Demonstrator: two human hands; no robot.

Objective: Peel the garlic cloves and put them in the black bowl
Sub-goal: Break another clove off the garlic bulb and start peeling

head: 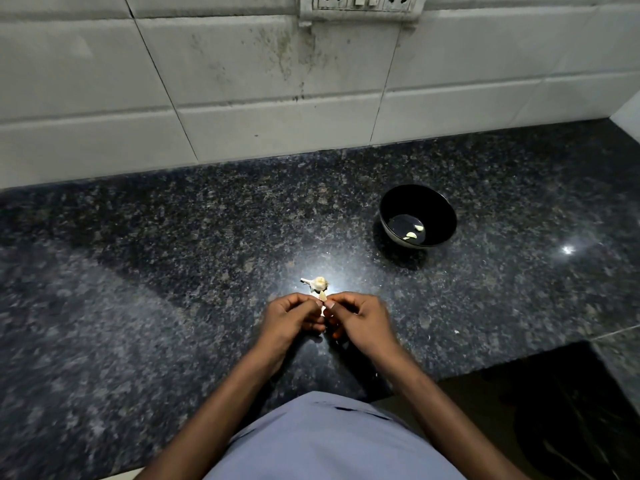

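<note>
My left hand [294, 318] and my right hand [356, 318] meet over the counter, fingertips together, pinching one small garlic clove [322, 296] whose pale tip shows between the thumbs. Most of that clove is hidden by my fingers. Just beyond my hands the rest of the garlic bulb [317, 283] lies on the dark granite counter [173, 271]. The black bowl [440, 206] stands farther away to the right, with two peeled cloves [415, 232] lying in its bottom.
A white tiled wall [242, 81] rises behind the counter, with a switch and socket panel [363, 3] at the top. The counter's front edge steps back at the right, where a dark gap [554, 410] opens. Small bits of skin [456, 331] lie right of my hands.
</note>
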